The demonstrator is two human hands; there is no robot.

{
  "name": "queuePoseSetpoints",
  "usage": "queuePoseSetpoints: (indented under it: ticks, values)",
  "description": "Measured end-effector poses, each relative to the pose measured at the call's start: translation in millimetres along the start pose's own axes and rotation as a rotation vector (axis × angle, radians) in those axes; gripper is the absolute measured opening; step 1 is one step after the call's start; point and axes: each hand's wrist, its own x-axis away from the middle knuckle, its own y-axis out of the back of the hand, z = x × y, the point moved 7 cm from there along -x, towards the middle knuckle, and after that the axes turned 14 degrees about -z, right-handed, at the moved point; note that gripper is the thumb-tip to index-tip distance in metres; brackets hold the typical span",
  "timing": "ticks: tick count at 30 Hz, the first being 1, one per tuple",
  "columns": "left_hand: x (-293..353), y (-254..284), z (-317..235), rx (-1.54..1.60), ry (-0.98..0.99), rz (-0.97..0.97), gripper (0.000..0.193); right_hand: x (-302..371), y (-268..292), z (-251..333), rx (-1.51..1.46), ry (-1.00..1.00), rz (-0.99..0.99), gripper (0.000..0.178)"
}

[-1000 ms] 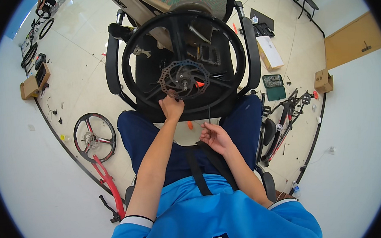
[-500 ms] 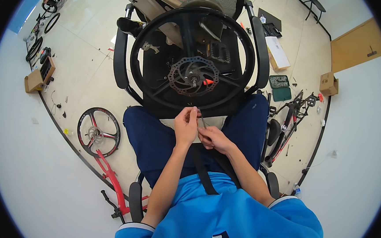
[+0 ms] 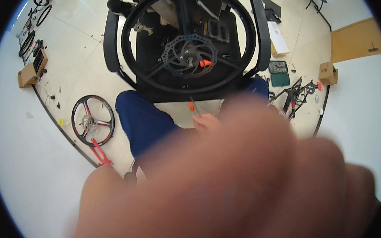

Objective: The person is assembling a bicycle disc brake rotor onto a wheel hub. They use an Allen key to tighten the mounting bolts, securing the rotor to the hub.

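Note:
My right hand [image 3: 206, 121], partly covered, is closed round a thin grey metal rod [image 3: 194, 106] that points up toward the wheel; its exact kind is unclear. A small orange piece [image 3: 192, 106] shows beside the rod; I cannot tell whether it is joined to it. My left hand [image 3: 230, 187] is raised very near the camera, large and blurred, hiding my lap and most of the right forearm. Its fingers look bent, but what they hold, if anything, is hidden. Beyond, a black spoked wheel [image 3: 188, 90] with a metal disc rotor [image 3: 172, 54] lies across a black office chair [image 3: 261, 30].
On the chair seat lie a black pedal [image 3: 219, 30], a silver metal part [image 3: 143, 28] and a red-orange piece [image 3: 205, 63]. A red-and-black wheel [image 3: 111, 118] rests on the floor at left. At right are a bike frame [image 3: 292, 96], a green case [image 3: 280, 79] and a cardboard box [image 3: 328, 73].
My left hand has left the rod and come up close to the camera. The right hand keeps the rod. The view has shifted slightly, so the wheel sits higher.

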Motion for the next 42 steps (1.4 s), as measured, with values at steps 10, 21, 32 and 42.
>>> queuePoseSetpoints:
  ticks: [10, 21, 32, 42]
  values:
    - [8, 3, -2, -0.055, 0.127, 0.02, 0.016, 8, -3, 16, 0.02, 0.052, 0.065, 0.04]
    - [51, 3, 53, -0.097, 0.512, -0.319, 0.017, 4, -5, 18, 0.007, 0.069, 0.045, 0.04]
    - [150, -157, 239, 0.474, 1.119, -0.509, 0.02, 47, -54, 83, 0.195, 0.323, 0.057, 0.044]
    - [134, -158, 266, 0.282, 1.093, -0.571, 0.025, 26, -58, 102, 0.081, 0.425, -0.04, 0.043]
